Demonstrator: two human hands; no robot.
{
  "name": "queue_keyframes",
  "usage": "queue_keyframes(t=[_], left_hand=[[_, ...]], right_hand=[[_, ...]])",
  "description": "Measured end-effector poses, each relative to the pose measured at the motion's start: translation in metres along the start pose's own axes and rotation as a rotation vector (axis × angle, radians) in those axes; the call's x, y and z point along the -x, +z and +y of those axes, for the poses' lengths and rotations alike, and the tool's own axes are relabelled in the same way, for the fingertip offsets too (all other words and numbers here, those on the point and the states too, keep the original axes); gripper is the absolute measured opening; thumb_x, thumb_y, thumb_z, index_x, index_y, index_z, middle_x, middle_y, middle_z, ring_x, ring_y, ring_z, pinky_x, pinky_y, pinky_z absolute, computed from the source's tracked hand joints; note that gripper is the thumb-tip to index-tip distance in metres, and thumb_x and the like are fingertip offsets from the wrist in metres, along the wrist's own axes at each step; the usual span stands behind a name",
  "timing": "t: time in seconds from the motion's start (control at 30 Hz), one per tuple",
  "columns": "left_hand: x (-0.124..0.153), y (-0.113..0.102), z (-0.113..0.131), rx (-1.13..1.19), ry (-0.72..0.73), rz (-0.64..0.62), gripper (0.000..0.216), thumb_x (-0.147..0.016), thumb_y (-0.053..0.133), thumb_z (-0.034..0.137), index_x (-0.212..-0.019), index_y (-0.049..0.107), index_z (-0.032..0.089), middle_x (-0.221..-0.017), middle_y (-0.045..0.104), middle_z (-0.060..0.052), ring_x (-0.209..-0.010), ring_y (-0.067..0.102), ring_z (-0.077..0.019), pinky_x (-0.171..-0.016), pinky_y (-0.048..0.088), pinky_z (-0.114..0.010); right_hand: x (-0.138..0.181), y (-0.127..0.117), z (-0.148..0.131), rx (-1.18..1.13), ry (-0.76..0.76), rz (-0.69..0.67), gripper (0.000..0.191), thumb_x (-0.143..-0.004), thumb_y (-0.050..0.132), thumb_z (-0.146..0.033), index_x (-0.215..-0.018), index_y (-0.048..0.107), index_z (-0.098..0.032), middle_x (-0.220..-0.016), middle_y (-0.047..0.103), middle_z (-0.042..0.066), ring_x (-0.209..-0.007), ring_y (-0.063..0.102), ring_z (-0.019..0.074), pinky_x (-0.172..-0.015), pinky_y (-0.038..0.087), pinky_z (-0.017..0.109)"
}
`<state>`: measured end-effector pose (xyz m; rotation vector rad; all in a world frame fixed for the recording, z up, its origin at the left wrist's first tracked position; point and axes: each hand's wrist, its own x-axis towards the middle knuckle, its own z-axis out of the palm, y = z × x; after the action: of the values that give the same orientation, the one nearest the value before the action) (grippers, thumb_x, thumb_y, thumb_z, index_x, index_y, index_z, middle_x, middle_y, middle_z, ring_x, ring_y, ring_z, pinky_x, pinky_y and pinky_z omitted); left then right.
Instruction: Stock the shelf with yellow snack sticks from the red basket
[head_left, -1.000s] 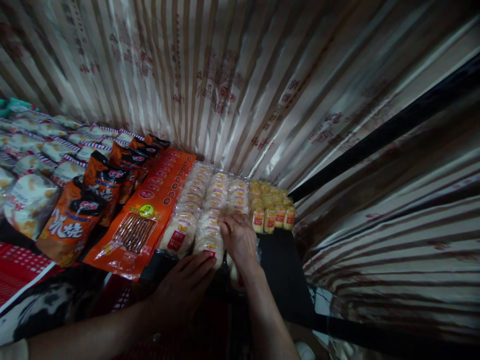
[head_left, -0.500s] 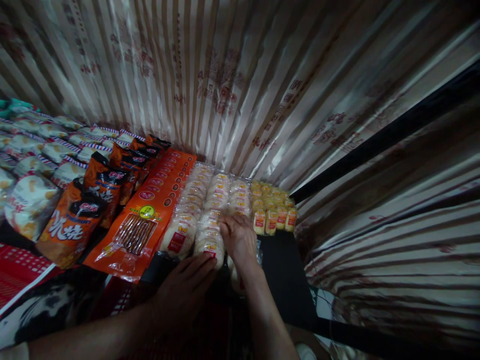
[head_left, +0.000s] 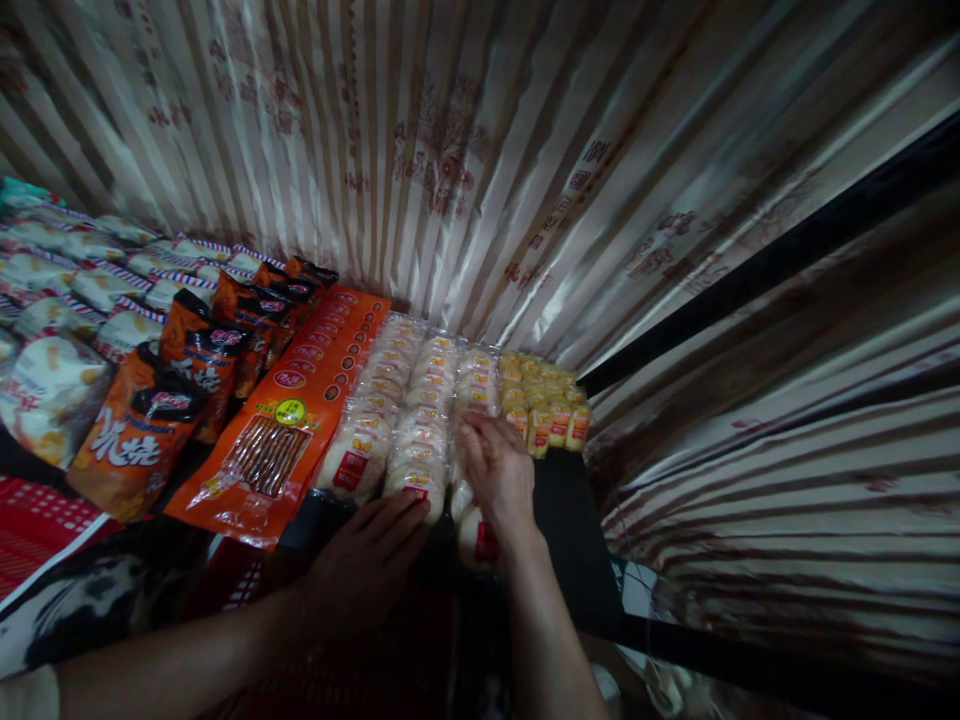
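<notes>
Rows of clear-wrapped white buns with red labels (head_left: 409, 400) lie on a dark shelf (head_left: 564, 510). My left hand (head_left: 367, 565) lies flat with fingers stretched out, its tips touching the nearest bun of the middle row. My right hand (head_left: 501, 470) rests palm down on the right-hand row of buns, fingers bent over a packet; a bun with a red label (head_left: 480, 535) shows under its wrist. Small yellow packets (head_left: 544, 400) lie just right of that hand.
Orange flat snack packs (head_left: 300, 410) and orange-and-black bags (head_left: 142, 440) lie left of the buns, white striped bags (head_left: 90, 290) beyond them. A striped satin curtain (head_left: 465, 160) hangs behind. A black bar (head_left: 750, 270) runs up to the right.
My right hand has shifted right, from the middle row onto the right-hand row of buns. The view has moved down a little. My left hand has stayed put.
</notes>
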<state>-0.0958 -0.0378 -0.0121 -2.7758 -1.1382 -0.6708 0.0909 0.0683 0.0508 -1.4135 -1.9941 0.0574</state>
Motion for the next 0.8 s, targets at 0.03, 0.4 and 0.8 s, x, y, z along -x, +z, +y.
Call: queue_keyframes(t=[0.03,0.4,0.8], left_hand=[[0.0,0.0,0.0,0.005,0.001,0.008,0.049,-0.083,0.046,0.015,-0.132,0.047,0.01,-0.142,0.044,-0.013,-0.138,0.024,-0.028,-0.107,0.034,-0.042],[-0.002,-0.001,0.002,0.007,-0.002,0.126,0.036,-0.087,0.044,0.015,-0.121,0.056,0.011,-0.136,0.05,-0.012,-0.134,0.033,-0.0274,-0.107,0.034,-0.041],[0.007,0.007,0.02,0.08,0.118,0.165,0.031,-0.089,0.043,0.015,-0.117,0.056,0.013,-0.134,0.053,-0.01,-0.136,0.03,-0.0256,-0.107,0.033,-0.041]], right_hand=[[0.002,-0.004,0.003,0.006,0.026,0.023,0.031,-0.093,0.043,-0.035,-0.099,0.068,-0.018,-0.096,0.069,0.008,-0.093,0.06,0.0197,-0.087,0.047,0.033],[0.026,-0.046,0.032,0.014,0.225,0.074,0.039,-0.088,0.046,-0.047,-0.095,0.068,-0.016,-0.09,0.069,0.01,-0.079,0.063,0.0193,-0.076,0.049,0.031],[0.062,-0.079,0.065,-0.249,0.552,-0.51,0.035,-0.073,0.061,-0.052,-0.087,0.059,-0.021,-0.069,0.059,-0.002,-0.065,0.054,0.0135,-0.061,0.043,0.026]])
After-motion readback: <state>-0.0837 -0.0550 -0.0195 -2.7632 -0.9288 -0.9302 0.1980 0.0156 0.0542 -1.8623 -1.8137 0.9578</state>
